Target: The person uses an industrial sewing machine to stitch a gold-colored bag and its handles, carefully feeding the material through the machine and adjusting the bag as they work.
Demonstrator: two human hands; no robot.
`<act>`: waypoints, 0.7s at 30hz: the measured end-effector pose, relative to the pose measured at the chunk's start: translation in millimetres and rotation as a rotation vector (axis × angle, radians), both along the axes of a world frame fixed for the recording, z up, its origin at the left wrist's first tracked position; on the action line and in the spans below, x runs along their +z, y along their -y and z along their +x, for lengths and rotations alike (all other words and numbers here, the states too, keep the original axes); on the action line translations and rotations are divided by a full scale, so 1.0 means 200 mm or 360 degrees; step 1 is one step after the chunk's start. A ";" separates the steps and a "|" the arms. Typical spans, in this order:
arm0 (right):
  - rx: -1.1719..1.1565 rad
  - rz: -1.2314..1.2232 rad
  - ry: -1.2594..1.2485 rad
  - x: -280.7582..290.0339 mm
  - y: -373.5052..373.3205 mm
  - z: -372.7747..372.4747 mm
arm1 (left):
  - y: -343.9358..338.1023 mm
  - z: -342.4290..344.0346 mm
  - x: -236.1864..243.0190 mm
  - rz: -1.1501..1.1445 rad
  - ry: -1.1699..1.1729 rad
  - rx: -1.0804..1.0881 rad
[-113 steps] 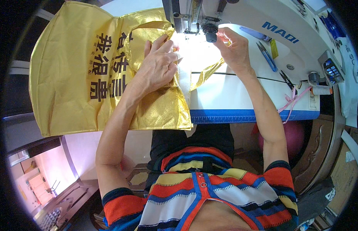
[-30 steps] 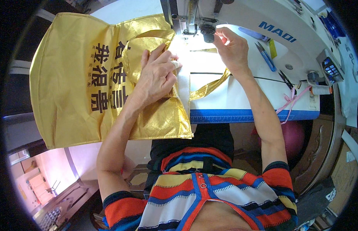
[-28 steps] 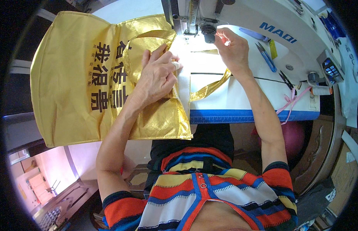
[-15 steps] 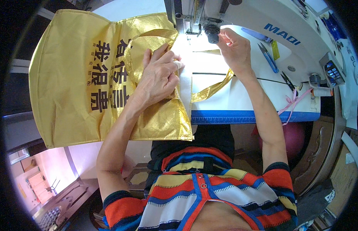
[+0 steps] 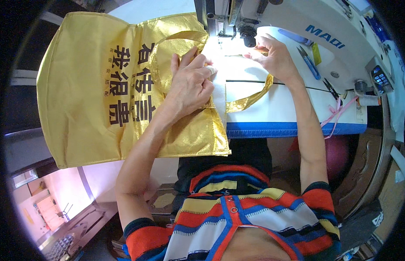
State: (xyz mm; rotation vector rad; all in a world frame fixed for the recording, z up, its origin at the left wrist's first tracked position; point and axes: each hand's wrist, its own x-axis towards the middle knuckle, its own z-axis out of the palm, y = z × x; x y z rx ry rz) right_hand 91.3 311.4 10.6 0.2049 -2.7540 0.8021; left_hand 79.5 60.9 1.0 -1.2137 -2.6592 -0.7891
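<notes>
A white tabletop (image 5: 285, 106), its front edge banded by a blue strip (image 5: 272, 129) with ruler marks, spreads beneath a pale sewing machine (image 5: 294, 21). On its left side lies a gold bag (image 5: 80, 87) with dark lettering, reaching past the front edge. The left hand (image 5: 191, 85) rests on the bag, palm down with fingers spread; the right hand (image 5: 278, 58) is curled beside the machine's black knob (image 5: 248, 35), thumb and fingers near a gold strap (image 5: 248, 103), though glare makes it impossible to tell whether they pinch it. To the right lie blue-handled snips (image 5: 309, 63), black scissors (image 5: 331, 89) and a pink ribbon (image 5: 335, 115), near a white thread spool (image 5: 369, 101). A keypad (image 5: 379, 77) is fixed at the machine's right end. Below the tabletop's right side are a rounded dark-pink object (image 5: 337, 154) and carved brown woodwork (image 5: 361, 167); at lower left, a brightly lit area of the room shows a pale orange door (image 5: 50, 211).
</notes>
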 end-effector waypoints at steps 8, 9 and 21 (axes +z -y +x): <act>0.0072 0.0285 -0.0318 -0.07 0.05 -0.01 | -0.03 0.01 -0.01 0.0127 -0.0011 0.0048; 0.0059 0.0482 -0.0377 -0.06 0.07 0.00 | -0.03 0.01 -0.01 0.0126 -0.0010 0.0042; -0.0107 0.0316 0.0263 0.03 0.13 0.01 | -0.04 0.02 -0.01 0.0130 -0.0064 0.0046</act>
